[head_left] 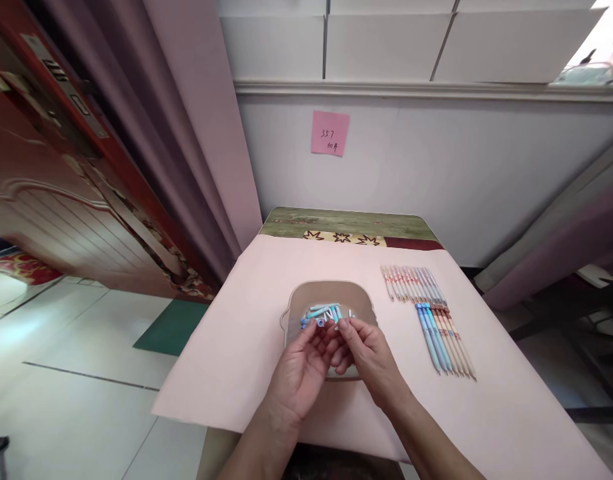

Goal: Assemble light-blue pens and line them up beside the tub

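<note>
Both hands meet over the near side of a beige plastic bin [331, 291] on the pink-covered table. Blue and teal pen parts [322, 311] lie inside the bin, just beyond my fingertips. My left hand [303, 363] is palm up with its fingers curled, a small blue piece [321, 323] at its thumb tip. My right hand [361, 347] pinches with thumb and fingers close beside it; what it holds is too small to name. To the right lie a row of pale, slim pens [413, 284] and, nearer, a row of blue and beige pens [443, 340].
The pink tablecloth [226, 333] covers most of the table, with a green patterned strip [346, 222] at its far edge. A pink sticky note [329, 133] is on the wall behind. A purple curtain [201, 120] hangs at the left.
</note>
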Motion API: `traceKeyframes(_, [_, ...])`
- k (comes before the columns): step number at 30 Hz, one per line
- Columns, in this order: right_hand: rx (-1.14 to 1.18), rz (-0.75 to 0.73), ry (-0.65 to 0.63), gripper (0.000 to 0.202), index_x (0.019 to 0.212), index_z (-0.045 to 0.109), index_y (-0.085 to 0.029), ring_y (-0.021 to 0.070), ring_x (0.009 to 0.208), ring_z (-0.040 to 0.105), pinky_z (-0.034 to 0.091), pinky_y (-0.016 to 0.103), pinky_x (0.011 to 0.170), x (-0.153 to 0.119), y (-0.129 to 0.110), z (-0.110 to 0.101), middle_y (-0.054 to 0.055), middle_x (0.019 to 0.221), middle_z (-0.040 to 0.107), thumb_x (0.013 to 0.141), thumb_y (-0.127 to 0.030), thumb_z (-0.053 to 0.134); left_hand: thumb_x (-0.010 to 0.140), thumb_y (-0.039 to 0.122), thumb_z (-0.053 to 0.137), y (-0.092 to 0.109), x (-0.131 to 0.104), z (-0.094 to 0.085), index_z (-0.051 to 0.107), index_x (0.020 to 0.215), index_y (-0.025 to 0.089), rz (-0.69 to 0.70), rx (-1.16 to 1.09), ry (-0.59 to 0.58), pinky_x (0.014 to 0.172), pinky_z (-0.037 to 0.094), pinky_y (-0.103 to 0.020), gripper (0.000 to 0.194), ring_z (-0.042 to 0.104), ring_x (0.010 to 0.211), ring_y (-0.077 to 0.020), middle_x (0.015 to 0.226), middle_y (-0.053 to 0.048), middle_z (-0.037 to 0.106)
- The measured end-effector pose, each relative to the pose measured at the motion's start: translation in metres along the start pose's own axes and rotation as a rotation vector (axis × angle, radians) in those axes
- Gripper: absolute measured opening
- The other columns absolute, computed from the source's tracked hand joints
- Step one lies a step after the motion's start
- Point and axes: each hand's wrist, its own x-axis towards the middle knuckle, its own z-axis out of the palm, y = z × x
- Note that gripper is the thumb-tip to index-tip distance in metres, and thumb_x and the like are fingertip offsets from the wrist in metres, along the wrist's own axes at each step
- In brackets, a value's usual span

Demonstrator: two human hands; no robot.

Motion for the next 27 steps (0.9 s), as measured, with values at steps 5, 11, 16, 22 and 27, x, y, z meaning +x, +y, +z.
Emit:
traceKeyframes(5, [-0.700,-0.340,0.142,0.031,0.074,0.063,-0.020,0.0132,0.055,0.056,0.044,0.022,0.052,0.005,-0.005,-0.014,0.001,0.061,0.062,0.088,-0.044,0.049,0.084,0.013,0.055,0.014,0.000,0.007,0.064,0.079,0.008,0.002,-0.073,0.102,0.070,0.056,-0.033,0.011,0.065,0.071,-0.0171,0.079,-0.012,0.068])
traceKeyframes(11, [-0.874,-0.290,0.263,0.028,0.101,0.067,-0.020,0.0166,0.064,0.064,0.047,0.025,0.061,0.021,-0.015,-0.051,0.004,0.076,0.070,0.088,-0.035,0.046,0.088,0.013,0.049,0.034,0.002,0.010,0.061,0.075,0.011,0.015,-0.177,0.084,0.049,0.050,-0.021,0.018,0.053,0.050,-0.0072,0.070,-0.005,0.064])
traceKeyframes(16, [-1.178,-0.281,0.272,0.017,0.084,0.066,-0.020,0.0173,0.071,0.064,0.045,0.025,0.066,0.031,-0.018,-0.063,0.004,0.078,0.069,0.085,-0.025,0.050,0.090,0.012,0.043,0.038,0.007,0.011,0.059,0.078,0.010,-0.007,-0.238,0.053,0.046,0.048,-0.020,0.021,0.047,0.046,-0.0051,0.069,-0.004,0.062])
traceKeyframes(22, [-1.624,-0.066,0.006,0.011,0.086,0.064,-0.016,0.0225,0.073,0.067,0.042,0.026,0.059,0.035,0.003,-0.031,0.010,0.080,0.070,0.085,-0.020,0.054,0.090,0.012,0.045,0.043,0.008,0.010,0.060,0.077,0.011,0.126,-0.177,0.022,0.048,0.047,-0.019,0.020,0.047,0.047,-0.0043,0.068,-0.003,0.059])
traceKeyframes(27, [-1.760,0.012,-0.046,0.012,0.091,0.062,-0.012,0.0263,0.072,0.069,0.042,0.028,0.057,0.039,0.012,-0.017,0.015,0.078,0.071,0.083,-0.013,0.053,0.089,0.013,0.049,0.044,0.004,0.005,0.062,0.079,0.011,0.177,-0.100,0.085,0.046,0.048,-0.018,0.016,0.049,0.046,-0.0047,0.065,-0.002,0.060])
